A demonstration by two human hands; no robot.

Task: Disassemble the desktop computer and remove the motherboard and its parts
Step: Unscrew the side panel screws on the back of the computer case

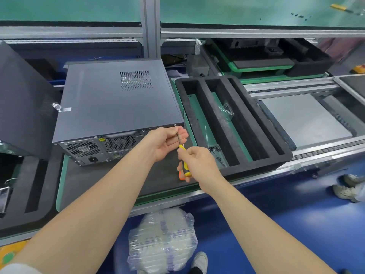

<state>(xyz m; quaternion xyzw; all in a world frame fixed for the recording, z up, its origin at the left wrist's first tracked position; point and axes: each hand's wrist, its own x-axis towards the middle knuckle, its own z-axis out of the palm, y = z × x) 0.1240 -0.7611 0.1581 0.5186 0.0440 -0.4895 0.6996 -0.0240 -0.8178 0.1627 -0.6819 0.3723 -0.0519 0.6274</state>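
- White sleeve (17,268) in the lower left corner, at the top of the left arm (88,194).
- Right arm (256,214) bare to the frame's edge.
- Left hand (167,142) and right hand (197,161) bare.
- White shoe (200,261), bottom centre, below a dark trouser leg (195,271).

Matt dark sheet-metal computer case (110,99), perforated metal rear grilles, glossy yellow plastic screwdriver handle (185,165), rough black foam tray (233,123)

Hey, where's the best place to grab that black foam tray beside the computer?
Take the black foam tray by its near end wall, coming from your side and hooking into the long slots: that rim is thick, raised and closest.
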